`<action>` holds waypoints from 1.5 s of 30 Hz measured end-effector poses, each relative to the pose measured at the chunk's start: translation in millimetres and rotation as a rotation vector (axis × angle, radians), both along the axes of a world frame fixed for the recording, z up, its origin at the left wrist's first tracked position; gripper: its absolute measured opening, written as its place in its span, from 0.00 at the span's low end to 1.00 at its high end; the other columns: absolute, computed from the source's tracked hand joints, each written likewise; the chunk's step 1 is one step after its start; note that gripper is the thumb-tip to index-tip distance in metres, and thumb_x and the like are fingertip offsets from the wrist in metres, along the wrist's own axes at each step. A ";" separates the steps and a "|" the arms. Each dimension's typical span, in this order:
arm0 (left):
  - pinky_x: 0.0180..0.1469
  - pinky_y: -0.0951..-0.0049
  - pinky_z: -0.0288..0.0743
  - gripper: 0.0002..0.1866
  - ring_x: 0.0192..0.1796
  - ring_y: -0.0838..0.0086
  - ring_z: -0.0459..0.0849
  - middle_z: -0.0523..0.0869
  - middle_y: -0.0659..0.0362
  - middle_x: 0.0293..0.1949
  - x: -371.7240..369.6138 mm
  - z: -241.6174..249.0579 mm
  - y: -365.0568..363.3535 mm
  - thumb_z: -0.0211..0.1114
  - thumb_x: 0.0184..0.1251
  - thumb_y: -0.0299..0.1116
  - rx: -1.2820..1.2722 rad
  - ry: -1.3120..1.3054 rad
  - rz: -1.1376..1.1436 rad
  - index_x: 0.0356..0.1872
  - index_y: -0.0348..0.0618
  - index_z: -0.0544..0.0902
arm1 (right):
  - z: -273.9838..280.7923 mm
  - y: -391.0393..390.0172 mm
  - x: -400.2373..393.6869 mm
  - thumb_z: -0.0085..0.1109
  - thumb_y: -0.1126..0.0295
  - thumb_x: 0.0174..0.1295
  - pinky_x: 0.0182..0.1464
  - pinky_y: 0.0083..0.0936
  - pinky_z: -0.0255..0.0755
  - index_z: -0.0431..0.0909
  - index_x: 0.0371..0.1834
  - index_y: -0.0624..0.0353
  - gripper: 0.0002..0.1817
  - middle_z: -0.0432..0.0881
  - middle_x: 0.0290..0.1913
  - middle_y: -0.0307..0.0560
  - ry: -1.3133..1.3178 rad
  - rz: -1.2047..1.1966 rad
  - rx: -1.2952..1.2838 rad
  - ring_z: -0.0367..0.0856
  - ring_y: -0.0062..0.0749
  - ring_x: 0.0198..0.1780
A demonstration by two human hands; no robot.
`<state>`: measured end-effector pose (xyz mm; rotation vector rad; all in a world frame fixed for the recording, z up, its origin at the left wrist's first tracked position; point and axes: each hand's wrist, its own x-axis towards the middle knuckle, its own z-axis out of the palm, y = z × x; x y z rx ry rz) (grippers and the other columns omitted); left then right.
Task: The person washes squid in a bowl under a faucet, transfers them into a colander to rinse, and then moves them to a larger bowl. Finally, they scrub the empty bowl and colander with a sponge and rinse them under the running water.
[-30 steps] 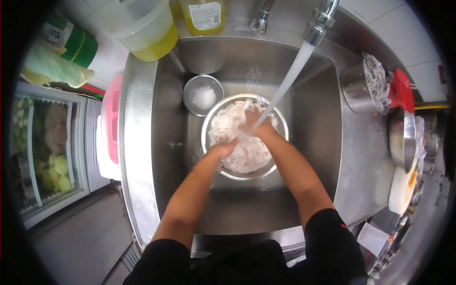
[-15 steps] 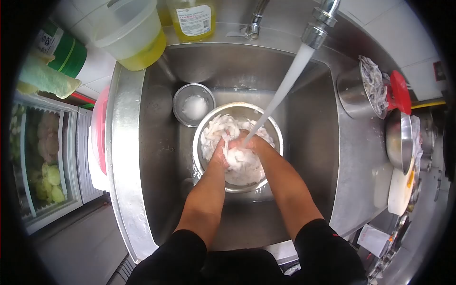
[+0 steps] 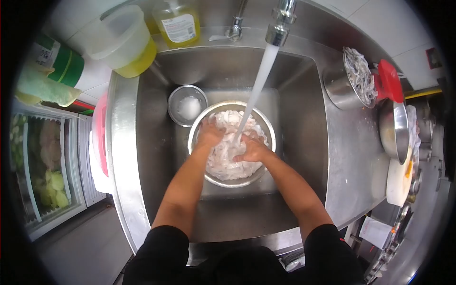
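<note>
A round metal bowl [image 3: 271, 137] stands in the sink, filled with pale, wet strips that look like cut squid [image 3: 228, 166]. My left hand [image 3: 211, 134] rests at the left side of the bowl, fingers spread and partly sunk among the strips. On the right side, my right hand [image 3: 255, 150] lies on them with thumb and fingers apart. Neither hand grips a clump that I can see, though some fingertips are covered. A stream of water [image 3: 256, 90] runs from the tap [image 3: 277, 35] and lands between my hands.
A small metal bowl [image 3: 172, 112] holding something white sits behind left in the sink [image 3: 209, 223]. Along the back left stand a plastic tub [image 3: 118, 40] and a soap bottle [image 3: 178, 26]. At right are a filled metal pot [image 3: 338, 88] and a steel bowl [image 3: 394, 130].
My hands have moved apart from the middle of the bowl, letting go of the clump of strips between them. The pieces now lie flatter. The whole view has shifted slightly.
</note>
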<state>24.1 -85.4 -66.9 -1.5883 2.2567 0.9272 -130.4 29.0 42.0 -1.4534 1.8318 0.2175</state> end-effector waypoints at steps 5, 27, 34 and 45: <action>0.76 0.63 0.49 0.53 0.77 0.55 0.54 0.57 0.42 0.74 -5.7 -20.1 -4.0 0.61 0.58 0.66 0.426 0.311 0.298 0.75 0.40 0.53 | -102.1 10.8 -19.3 0.78 0.51 0.42 0.75 0.38 0.49 0.33 0.78 0.61 0.70 0.49 0.76 0.67 -0.452 -0.801 -0.043 0.49 0.53 0.77; 0.65 0.51 0.69 0.46 0.70 0.45 0.66 0.61 0.39 0.71 45.0 57.4 56.8 0.59 0.64 0.62 0.756 0.152 0.256 0.74 0.43 0.56 | -48.4 -27.4 21.0 0.64 0.57 0.54 0.67 0.47 0.64 0.62 0.68 0.64 0.39 0.60 0.73 0.60 0.292 0.068 -0.193 0.63 0.56 0.70; 0.62 0.32 0.64 0.44 0.75 0.45 0.53 0.47 0.52 0.78 47.3 11.1 73.7 0.50 0.67 0.68 1.263 0.761 1.274 0.77 0.57 0.49 | -147.6 -90.8 28.2 0.61 0.62 0.56 0.67 0.52 0.61 0.65 0.67 0.58 0.34 0.68 0.67 0.60 0.073 0.031 -0.313 0.65 0.58 0.69; 0.67 0.39 0.60 0.39 0.74 0.52 0.61 0.58 0.51 0.75 4.7 57.2 50.0 0.46 0.71 0.62 0.772 0.543 0.598 0.76 0.53 0.54 | -79.9 -23.9 19.5 0.63 0.54 0.60 0.55 0.36 0.71 0.77 0.52 0.70 0.27 0.83 0.47 0.62 -0.442 -0.522 -0.376 0.81 0.44 0.50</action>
